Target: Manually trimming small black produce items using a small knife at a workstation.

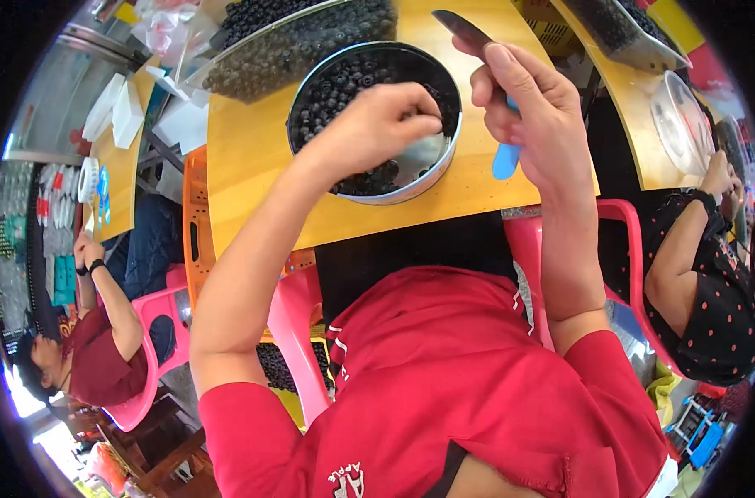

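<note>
Right hand: raised just right of the tub; fingers of the right hand (pixel 531 108) closed round a blue-handled knife (pixel 463 28), blade up and pointing away.
Left hand: over the right part of the tub; fingers of the left hand (pixel 386 120) curled, thumb near forefinger. Blurred; cannot tell whether a piece is pinched.
Tub: the round tub (pixel 386 199) sits on the wooden table (pixel 245 158); dark round pieces (pixel 332 104) inside, heaped on its far left.
Progress: judged under way. Bare base shows at the tub's near right; many pieces remain in it. No finished pile identified.
Stock: clear bin (pixel 307 54) just behind the tub, well loaded with similar pieces.
In the way: left forearm crosses the tub's near left rim and hides some contents.
Left of tub: orange crate (pixel 197 224) beside the table; farther out, a seated person in dark red (pixel 104 357).
Right of tub: well apart, a clear bowl (pixel 680 124) and a person in dotted black (pixel 709 307).
</note>
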### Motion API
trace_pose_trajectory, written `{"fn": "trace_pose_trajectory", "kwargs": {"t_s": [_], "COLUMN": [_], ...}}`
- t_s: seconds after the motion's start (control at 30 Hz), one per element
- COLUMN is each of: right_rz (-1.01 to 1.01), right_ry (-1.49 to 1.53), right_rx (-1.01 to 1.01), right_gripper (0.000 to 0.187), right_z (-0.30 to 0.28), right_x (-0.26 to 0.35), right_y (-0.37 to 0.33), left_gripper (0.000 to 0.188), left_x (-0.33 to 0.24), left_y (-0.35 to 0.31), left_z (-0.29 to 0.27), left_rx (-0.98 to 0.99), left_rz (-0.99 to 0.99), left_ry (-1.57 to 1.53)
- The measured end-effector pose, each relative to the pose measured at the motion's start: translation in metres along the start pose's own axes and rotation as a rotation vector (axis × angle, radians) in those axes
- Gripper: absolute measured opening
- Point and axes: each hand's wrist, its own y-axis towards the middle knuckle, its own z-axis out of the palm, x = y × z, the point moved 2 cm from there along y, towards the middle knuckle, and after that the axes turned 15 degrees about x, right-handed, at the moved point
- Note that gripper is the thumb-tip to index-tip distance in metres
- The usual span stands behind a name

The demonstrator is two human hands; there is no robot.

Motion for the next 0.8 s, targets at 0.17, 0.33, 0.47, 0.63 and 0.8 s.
{"fn": "trace_pose_trajectory", "kwargs": {"t_s": [0.17,0.33,0.47,0.63,0.8], "right_rz": [0.009,-0.011,-0.003,-0.012,-0.014], "right_ry": [-0.074,-0.048,-0.032,-0.021,-0.027], "right_rx": [-0.012,0.009,0.021,0.015,0.022], "right_gripper": [0.033,0.032,0.025,0.024,0.025], "right_z": [0.001,0.000,-0.004,-0.001,-0.003], "right_x": [-0.003,-0.003,-0.004,-0.002,-0.004], "right_y": [0.001,0.002,0.002,0.001,0.002], "left_gripper": [0.021,0.022,0.021,0.018,0.017], "left_x": [-0.005,-0.013,-0.020,-0.015,-0.015], "left_y": [0.009,0.006,0.000,-0.002,0.000], "left_z": [0.018,0.015,0.007,0.010,0.007], "left_rx": [0.217,0.375,0.443,0.487,0.347], "left_rz": [-0.052,-0.092,-0.075,0.032,-0.016], "left_ry": [0.462,0.473,0.403,0.506,0.517]}}
